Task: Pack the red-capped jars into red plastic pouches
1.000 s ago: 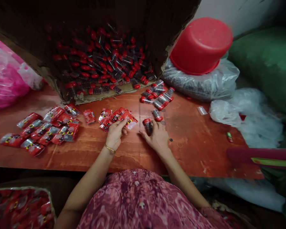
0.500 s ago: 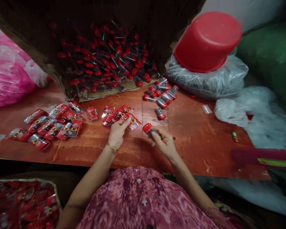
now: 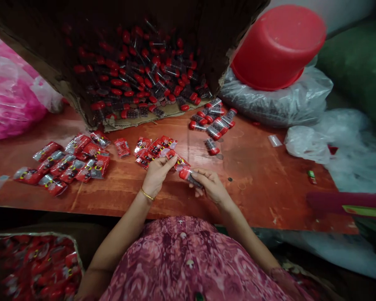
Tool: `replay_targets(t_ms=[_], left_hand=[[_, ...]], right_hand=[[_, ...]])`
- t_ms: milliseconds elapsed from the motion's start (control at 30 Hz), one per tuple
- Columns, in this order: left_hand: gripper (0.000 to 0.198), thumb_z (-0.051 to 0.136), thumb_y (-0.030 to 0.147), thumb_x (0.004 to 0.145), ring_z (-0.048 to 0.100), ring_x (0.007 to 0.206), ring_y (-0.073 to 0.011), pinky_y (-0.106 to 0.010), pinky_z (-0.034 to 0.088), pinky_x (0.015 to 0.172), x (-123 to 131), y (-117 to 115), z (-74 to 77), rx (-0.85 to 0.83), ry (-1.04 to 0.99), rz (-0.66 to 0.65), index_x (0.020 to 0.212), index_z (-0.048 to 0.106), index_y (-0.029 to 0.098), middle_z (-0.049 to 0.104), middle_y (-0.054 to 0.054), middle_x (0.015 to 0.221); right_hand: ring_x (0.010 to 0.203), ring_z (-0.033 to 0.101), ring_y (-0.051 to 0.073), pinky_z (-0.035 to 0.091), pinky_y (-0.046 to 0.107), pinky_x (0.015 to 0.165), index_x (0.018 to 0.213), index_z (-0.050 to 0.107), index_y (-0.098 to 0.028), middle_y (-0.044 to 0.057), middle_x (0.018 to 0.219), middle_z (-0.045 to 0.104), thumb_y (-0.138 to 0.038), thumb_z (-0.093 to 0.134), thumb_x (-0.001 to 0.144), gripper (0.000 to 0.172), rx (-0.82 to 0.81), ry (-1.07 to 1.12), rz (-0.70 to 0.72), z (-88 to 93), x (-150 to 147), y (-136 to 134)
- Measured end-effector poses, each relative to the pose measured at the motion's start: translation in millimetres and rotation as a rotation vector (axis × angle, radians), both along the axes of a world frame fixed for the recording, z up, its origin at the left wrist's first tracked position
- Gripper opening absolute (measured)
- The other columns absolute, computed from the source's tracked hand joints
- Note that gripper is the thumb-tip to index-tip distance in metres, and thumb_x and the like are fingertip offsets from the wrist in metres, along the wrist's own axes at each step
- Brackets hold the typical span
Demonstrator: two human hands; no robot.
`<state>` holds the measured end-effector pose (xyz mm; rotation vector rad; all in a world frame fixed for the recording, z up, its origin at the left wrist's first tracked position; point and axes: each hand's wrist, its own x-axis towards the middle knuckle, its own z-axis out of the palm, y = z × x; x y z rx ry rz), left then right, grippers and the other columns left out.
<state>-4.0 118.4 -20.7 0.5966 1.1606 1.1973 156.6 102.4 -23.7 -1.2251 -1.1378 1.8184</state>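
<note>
Now R hand (image 3: 211,187) grips red-capped vial (image 3: 189,177); L hand (image 3: 156,175) pinches sachet (image 3: 180,161) just beside.

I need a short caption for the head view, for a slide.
The right hand holds a red-capped vial beside a pouch touched by the left hand, over the table.

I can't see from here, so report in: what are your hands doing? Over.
Left hand pinching a red sachet. Right hand gripping a red-capped tube, cap toward the sachet. Loose tubes lie beyond, apart from both hands.
</note>
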Motion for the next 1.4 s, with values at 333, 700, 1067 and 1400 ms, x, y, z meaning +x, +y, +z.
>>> replay_targets(t_ms=[333,700,1067,1400], left_hand=[[0.034,0.081,0.034,0.049,0.057,0.062,-0.0097,-0.023,0.047,0.065,8,-3,-0.8,0.064,-0.045,0.050,0.072,0.066,0.013,0.067,-0.001,0.071],[0.034,0.081,0.025,0.048,0.061,0.069,-0.0119,-0.026,0.048,0.074,17,-7,-8.8,0.044,-0.078,0.075,0.076,0.064,0.014,0.069,-0.001,0.076],[0.034,0.081,0.040,0.048,0.056,0.058,-0.0087,-0.022,0.046,0.062,17,-9,-6.8,-0.063,-0.138,0.053,0.064,0.067,0.012,0.066,-0.001,0.064],[0.029,0.078,0.037,0.052,0.054,0.063,-0.0090,-0.022,0.043,0.065,19,-6,-8.9,-0.022,-0.142,0.102,0.061,0.064,0.013,0.064,0.000,0.064]], right_hand=[[0.060,0.054,0.012,0.044,0.023,0.055,0.086,0.066,-0.018,0.001,0.070,0.063,-0.038,0.056,0.080,0.024,0.470,-0.270,-0.047,-2.7,-5,-6],[0.042,0.040,0.006,0.037,0.020,0.039,0.091,0.060,-0.018,-0.002,0.063,0.055,-0.047,0.055,0.078,0.032,0.323,-0.169,-0.191,-15.5,-16,-7],[0.037,0.038,0.006,0.037,0.022,0.040,0.088,0.057,-0.019,-0.007,0.053,0.047,-0.052,0.058,0.075,0.036,0.267,-0.073,-0.170,-16.3,-25,3],[0.039,0.036,0.006,0.033,0.020,0.039,0.088,0.045,-0.022,-0.009,0.057,0.043,-0.049,0.056,0.078,0.031,0.321,-0.090,-0.140,-16.9,-29,9]])
